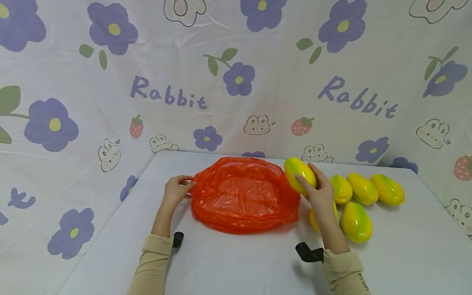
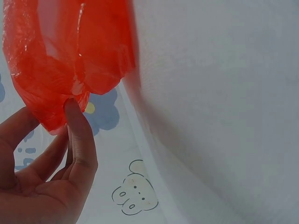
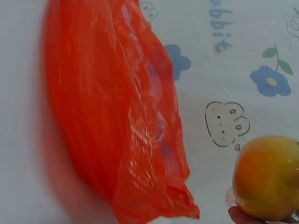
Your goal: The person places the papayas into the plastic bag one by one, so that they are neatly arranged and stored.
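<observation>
A red plastic bag (image 1: 243, 196) lies spread on the table with its wide mouth open and facing up. My left hand (image 1: 178, 190) pinches its left edge; in the left wrist view, fingers (image 2: 79, 135) meet the gathered red film. In my right hand (image 1: 320, 192) a yellow-green mango (image 1: 299, 175) is gripped, held up beside the bag's right rim. The right wrist view shows this mango (image 3: 266, 177) apart from the bag (image 3: 103, 116), with only a fingertip of the hand visible.
Several more mangoes (image 1: 363, 188) lie on the table to the right, one of them (image 1: 356, 222) nearer the front. Another mango (image 1: 316, 219) is partly hidden behind my right wrist. A patterned curtain (image 1: 236, 106) hangs behind the white table (image 1: 236, 266).
</observation>
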Demonstrator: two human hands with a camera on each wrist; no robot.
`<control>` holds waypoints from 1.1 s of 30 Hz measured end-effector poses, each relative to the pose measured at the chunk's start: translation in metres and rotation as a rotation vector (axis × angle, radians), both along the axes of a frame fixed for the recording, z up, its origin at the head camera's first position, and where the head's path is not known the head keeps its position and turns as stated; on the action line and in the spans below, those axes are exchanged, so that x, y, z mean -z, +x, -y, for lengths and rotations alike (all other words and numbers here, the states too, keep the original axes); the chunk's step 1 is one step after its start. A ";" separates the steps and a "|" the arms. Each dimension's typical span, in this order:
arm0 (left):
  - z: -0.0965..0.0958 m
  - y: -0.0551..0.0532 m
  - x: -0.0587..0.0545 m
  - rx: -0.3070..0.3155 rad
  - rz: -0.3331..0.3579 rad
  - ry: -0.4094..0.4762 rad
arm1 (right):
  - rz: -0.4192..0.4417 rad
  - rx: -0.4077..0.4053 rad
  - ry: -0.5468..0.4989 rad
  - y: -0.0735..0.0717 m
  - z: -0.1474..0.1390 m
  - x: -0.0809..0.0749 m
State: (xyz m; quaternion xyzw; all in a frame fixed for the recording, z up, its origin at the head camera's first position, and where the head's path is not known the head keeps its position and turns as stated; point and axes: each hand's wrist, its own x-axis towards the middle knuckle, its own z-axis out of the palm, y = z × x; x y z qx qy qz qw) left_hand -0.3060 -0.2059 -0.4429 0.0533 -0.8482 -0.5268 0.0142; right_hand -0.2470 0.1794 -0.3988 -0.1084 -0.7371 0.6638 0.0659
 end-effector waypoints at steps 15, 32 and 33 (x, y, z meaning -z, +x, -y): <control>0.001 0.000 -0.001 0.004 -0.006 -0.013 | -0.051 -0.085 -0.062 -0.014 0.048 0.006; -0.002 0.000 0.000 0.004 -0.011 -0.023 | -0.053 -0.149 -0.071 -0.021 0.094 0.017; -0.002 0.000 0.000 0.003 -0.010 -0.022 | -0.055 -0.155 -0.068 -0.021 0.097 0.017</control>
